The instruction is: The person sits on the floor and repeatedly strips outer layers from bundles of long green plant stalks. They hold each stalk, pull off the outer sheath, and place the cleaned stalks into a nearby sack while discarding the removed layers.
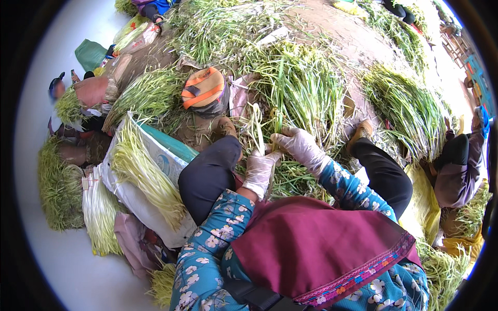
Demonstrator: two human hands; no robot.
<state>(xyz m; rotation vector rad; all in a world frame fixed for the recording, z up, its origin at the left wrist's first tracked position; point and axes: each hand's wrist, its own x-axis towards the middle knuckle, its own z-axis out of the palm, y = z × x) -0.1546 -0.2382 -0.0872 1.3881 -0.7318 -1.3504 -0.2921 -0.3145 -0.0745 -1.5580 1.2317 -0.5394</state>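
Observation:
My left hand (261,167), in a thin whitish glove, is closed around pale stalks (257,124) that rise above its fingers. Close beside it on the right, my right hand (299,145), gloved too, grips green leafy stalks (280,97) at their lower part. The fingertips of both hands nearly meet. Beyond them a large heap of long green stalks (311,89) spreads over the ground. More loose green leaves (291,179) lie below my hands, between my legs. To the left, a bundle of trimmed yellow-green stalks (149,167) rests on a white woven sack (171,155).
A round stool or cushion with orange straps (204,91) stands beyond my left knee. Bundled pale stalks (102,214) lie at far left. Another green heap (408,109) is at right, near a seated person (455,175). Other people sit at upper left among stalks.

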